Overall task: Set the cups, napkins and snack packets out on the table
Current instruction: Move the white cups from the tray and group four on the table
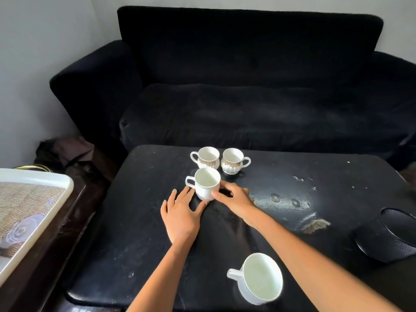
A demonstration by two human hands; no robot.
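The plain white cup (207,184) stands upright on the worktop (139,221), handle pointing left, right hand (234,199) gripping it, left hand (182,212) spread flat beside it.

A home living room: a black fabric sofa (247,86) stands against a plain wall behind a worn, low black coffee table (135,221) bearing teacups (208,157).
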